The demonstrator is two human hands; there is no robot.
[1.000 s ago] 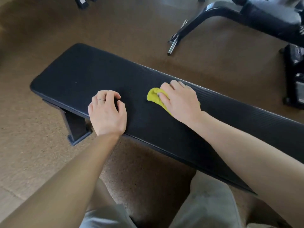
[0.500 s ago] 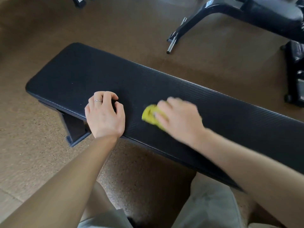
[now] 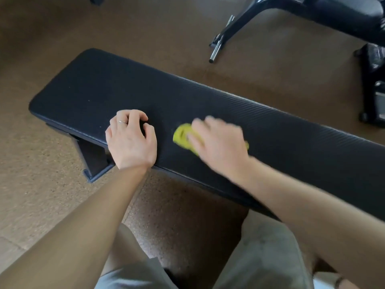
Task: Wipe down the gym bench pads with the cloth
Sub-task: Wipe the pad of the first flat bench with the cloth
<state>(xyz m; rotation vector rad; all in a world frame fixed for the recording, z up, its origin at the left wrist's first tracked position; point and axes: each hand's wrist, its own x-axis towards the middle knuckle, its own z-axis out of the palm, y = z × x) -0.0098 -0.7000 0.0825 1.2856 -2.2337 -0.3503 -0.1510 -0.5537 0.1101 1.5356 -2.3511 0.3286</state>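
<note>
- Bench pad (image 3: 208, 113): black, long, ribbed on top; it runs from upper left to lower right across the view in front of me, above a brown speckled floor (image 3: 52, 195).
- Cloth (image 3: 183, 136): yellow-green, bunched, lying on the pad's top surface near its middle, closer to the near edge; most of it is covered by my right hand, with one end showing to the left of my fingers and a small bit showing past the far side of the hand.
- My right hand (image 3: 218, 144): palm down on the cloth, pressing it to the pad; the hand is blurred, so I cannot tell whether the fingers lie flat or curl round the cloth.
- My left hand (image 3: 131, 138): resting on the pad near its near edge, just left of the cloth and apart from it; fingers curled under, holding nothing; a thin ring (image 3: 123, 122) on one finger.
- Bench leg (image 3: 93, 159): dark, under the pad's left end, foot on the floor.
- Second bench (image 3: 312, 11): black frame and pad at upper right, well apart from mine.
- My knees: in light shorts (image 3: 264, 253), at the bottom.
</note>
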